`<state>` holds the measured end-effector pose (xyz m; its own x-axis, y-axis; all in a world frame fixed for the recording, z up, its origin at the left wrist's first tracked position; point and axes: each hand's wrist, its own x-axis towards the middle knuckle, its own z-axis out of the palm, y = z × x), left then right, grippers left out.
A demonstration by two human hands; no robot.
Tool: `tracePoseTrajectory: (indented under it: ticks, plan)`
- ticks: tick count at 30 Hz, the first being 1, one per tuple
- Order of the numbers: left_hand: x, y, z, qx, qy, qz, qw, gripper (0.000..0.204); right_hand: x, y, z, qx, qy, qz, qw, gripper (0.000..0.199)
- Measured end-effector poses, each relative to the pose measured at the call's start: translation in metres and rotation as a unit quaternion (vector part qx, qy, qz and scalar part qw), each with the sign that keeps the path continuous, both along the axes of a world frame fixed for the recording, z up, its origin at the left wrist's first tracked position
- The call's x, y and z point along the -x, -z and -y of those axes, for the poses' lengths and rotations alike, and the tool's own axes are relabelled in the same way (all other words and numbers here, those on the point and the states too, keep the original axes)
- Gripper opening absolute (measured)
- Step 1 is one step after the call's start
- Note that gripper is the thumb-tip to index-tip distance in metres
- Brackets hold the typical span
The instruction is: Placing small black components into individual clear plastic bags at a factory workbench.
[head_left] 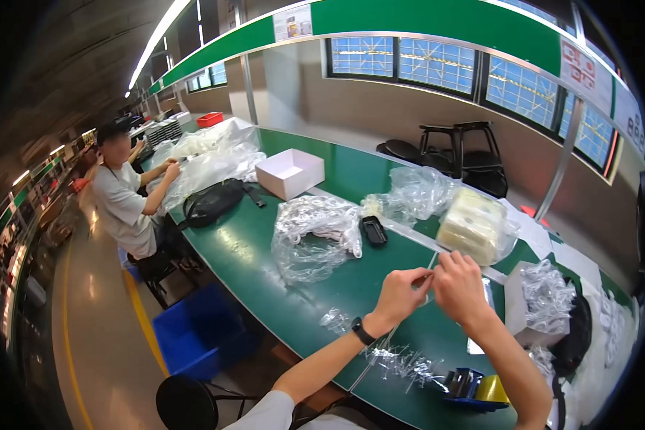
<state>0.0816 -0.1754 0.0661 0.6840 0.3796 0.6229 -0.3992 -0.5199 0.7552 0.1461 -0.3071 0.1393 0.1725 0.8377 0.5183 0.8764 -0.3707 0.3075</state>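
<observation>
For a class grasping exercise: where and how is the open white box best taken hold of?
Probably by the right wall's rim, from above: the white box has an open top, letting a thumb go inside, fingers outside. The black bag lies close on its left, and the clear bag of white parts on its near side.

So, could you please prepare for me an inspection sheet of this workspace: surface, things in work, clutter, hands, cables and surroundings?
Surface: green tabletop, glossy, with light reflecting off it.
Job's things: thin pale piece at the fingertips; too small to identify.
Clutter: clear plastic scraps, tape dispenser with yellow tape, black tray, clear bag of white items, open white box.
Hands: left hand and right hand close together, fingers pinched at the thin pale piece.
Cables: nothing seen for certain.
Surroundings: seated co-worker at left, blue bin beside the table, black stools near the wall.
</observation>
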Motion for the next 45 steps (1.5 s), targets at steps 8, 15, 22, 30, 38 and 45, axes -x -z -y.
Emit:
tracePoseTrajectory:
  ticks: [8,15,22,30,38,45]
  plan:
    - [-0.001,-0.001,0.000,0.039,-0.016,0.029,0.999,0.015,-0.007,0.004,-0.002,-0.157,-0.007,-0.167,0.973,0.008]
    - [0.000,-0.006,-0.013,0.158,0.025,0.026,0.987,0.013,-0.039,0.008,0.003,-0.345,0.011,-0.577,0.740,0.018]
    - [0.008,-0.018,-0.010,0.202,0.052,0.037,0.977,0.013,-0.019,0.023,0.047,-0.440,0.048,-0.637,0.631,0.022]
    - [0.020,-0.027,-0.028,0.197,0.015,0.055,0.979,0.015,0.039,0.046,0.090,-0.167,-0.008,-0.495,0.853,0.011]
    - [0.020,-0.033,-0.026,0.200,0.021,0.046,0.978,0.016,0.077,0.062,0.115,0.033,-0.051,-0.339,0.939,0.006]
    - [0.019,-0.029,-0.024,0.202,0.052,0.047,0.977,0.016,0.104,0.074,0.126,0.161,-0.094,-0.227,0.956,0.010]
